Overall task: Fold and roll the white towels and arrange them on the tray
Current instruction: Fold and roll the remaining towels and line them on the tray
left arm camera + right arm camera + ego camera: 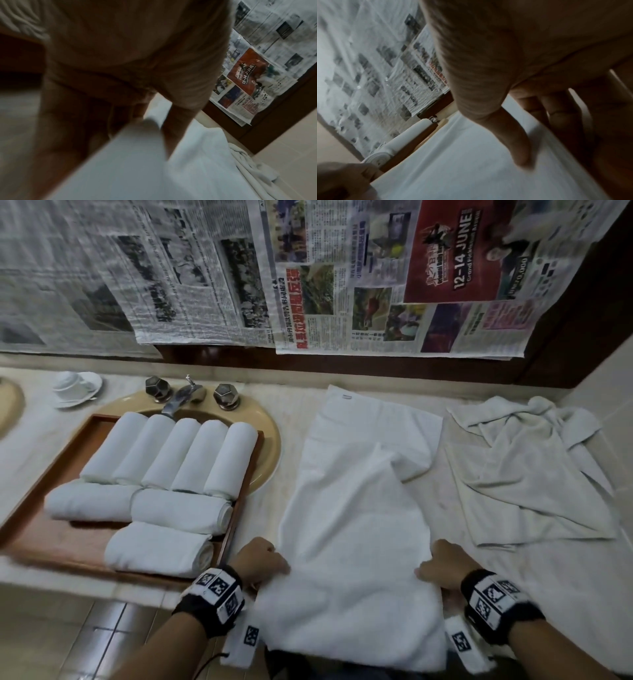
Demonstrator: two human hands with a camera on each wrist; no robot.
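A white towel (356, 508) lies lengthwise on the counter, folded into a long strip, its near end hanging over the front edge. My left hand (263, 559) pinches the towel's left edge, thumb on top (173, 135). My right hand (442, 563) pinches the right edge, thumb on top (518, 146), fingers underneath. A wooden tray (41, 529) on the left holds several rolled white towels (171, 453), a row at the back and three lying crosswise in front.
A crumpled pile of unfolded towels (527, 470) lies at the right by the tiled wall. The tray sits over a beige sink (270, 446) with a tap (181, 398). A cup and saucer (77, 388) stand at back left. Newspapers (308, 275) cover the wall.
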